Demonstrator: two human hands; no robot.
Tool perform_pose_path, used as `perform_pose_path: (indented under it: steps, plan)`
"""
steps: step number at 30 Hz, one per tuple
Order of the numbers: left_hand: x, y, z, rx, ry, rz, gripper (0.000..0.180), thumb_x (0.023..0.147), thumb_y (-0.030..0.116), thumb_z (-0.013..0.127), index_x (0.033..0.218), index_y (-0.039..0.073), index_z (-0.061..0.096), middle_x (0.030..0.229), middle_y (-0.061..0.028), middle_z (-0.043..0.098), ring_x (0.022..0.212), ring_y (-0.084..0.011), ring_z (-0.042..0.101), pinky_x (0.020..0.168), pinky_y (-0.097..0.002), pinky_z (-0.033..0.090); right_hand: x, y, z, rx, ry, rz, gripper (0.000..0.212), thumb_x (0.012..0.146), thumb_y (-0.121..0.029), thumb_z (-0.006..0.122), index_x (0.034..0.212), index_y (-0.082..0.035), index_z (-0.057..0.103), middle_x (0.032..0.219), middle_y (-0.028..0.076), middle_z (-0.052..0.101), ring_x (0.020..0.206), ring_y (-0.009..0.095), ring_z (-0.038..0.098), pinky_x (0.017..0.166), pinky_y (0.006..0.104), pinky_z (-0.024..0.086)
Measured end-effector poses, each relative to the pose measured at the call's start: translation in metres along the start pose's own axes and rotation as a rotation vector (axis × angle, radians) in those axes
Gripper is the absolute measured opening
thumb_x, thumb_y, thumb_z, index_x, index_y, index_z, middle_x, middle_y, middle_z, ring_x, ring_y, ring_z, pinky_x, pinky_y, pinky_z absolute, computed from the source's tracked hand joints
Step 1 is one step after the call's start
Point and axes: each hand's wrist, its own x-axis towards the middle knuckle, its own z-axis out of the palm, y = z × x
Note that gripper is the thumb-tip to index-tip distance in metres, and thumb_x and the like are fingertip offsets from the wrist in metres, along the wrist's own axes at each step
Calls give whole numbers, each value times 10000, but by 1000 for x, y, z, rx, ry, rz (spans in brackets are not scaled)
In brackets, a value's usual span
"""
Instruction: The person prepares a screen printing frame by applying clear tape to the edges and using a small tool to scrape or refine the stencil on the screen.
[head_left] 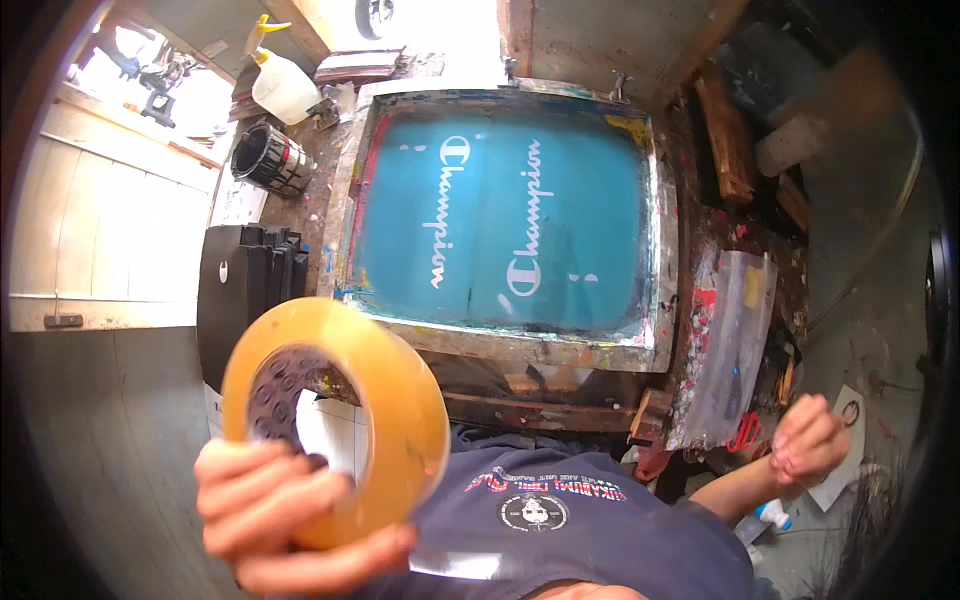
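My left hand (285, 515) grips a large roll of yellowish clear packing tape (405, 400), fingers hooked through its core and thumb below. The roll is raised close to the camera, hiding the near left corner of the bench. Out to the right, my right hand (810, 440) is closed with its fingertips pressed together; anything in them is too small to make out. Beyond both hands lies a screen-printing frame (510, 350) with a wooden border and a turquoise mesh (480, 210) bearing pale lettering.
Left of the frame are a stack of black sheets (250, 265), a dark-rimmed container (285, 165) and a spray bottle (282, 88) with a yellow trigger. On the right lie a clear plastic sleeve (730, 340) and red-handled scissors (743, 432). A bottle with a blue cap (778, 515) is lower right.
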Motion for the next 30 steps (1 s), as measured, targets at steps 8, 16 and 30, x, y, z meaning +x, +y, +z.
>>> perform_pose_path:
  steps: [8, 16, 30]
  plan:
    - [28, -4, -36, -70, -197, 471, 314, 908, 292, 688, 1214, 232, 722, 752, -182, 691, 657, -271, 720, 513, -295, 545, -33, -36, -2, -84, 43, -85, 249, 787, -272, 865, 742, -197, 633, 707, -77, 585, 693, 78, 504, 616, 239, 339]
    - [23, 5, -53, -20, -257, 391, 301, 918, 297, 668, 1209, 253, 729, 761, -162, 701, 678, -259, 729, 556, -296, 550, -37, 13, 49, 172, 273, 43, 101, 764, -102, 834, 779, -86, 735, 702, 31, 661, 643, 165, 574, 528, 255, 428]
    - [19, -163, 168, 192, 59, -101, 237, 836, 176, 771, 1069, 215, 765, 647, -22, 621, 467, -169, 592, 457, -325, 491, 32, 28, 67, -738, -147, 580, 173, 747, 34, 774, 909, -24, 775, 770, 107, 692, 710, 222, 652, 658, 322, 499]
